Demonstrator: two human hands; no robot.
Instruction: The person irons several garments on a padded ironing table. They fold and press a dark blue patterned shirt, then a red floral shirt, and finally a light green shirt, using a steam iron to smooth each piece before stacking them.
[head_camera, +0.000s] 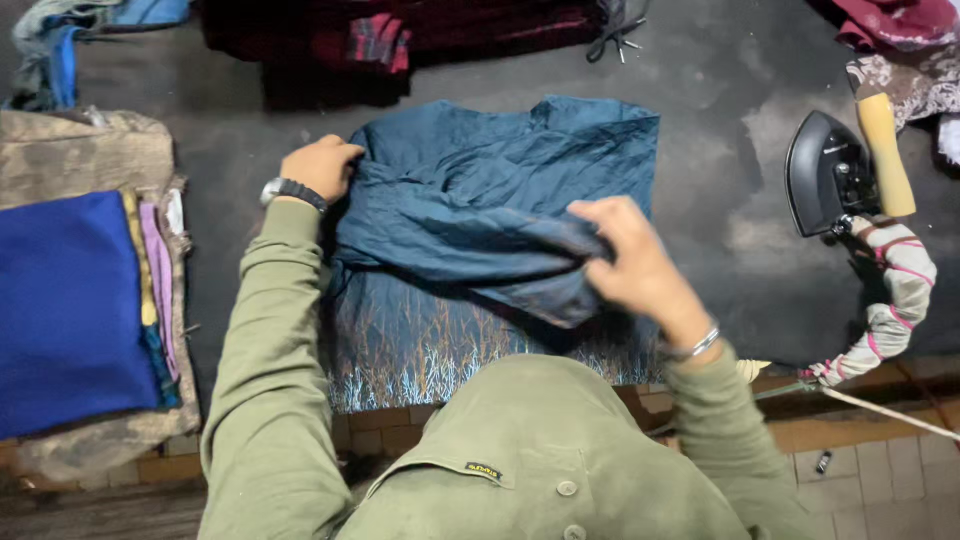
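Blue shirt (480, 210) is laid flat on dark counter (720, 250). Left hand (320, 165) fingers are closed on its edge; right hand (625, 255) pinches 1 sleeve. Sleeve should be pulled across slowly & smoothed; hot iron (830, 175) is best avoided.

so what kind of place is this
Probably an ironing or laundry workspace: a padded dark table, an iron stood on end, folded cloth stacks, and a blue garment being folded.

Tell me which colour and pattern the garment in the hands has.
The garment is dark teal blue, with a pale branch-like print along its lower edge, clearest in the head view.
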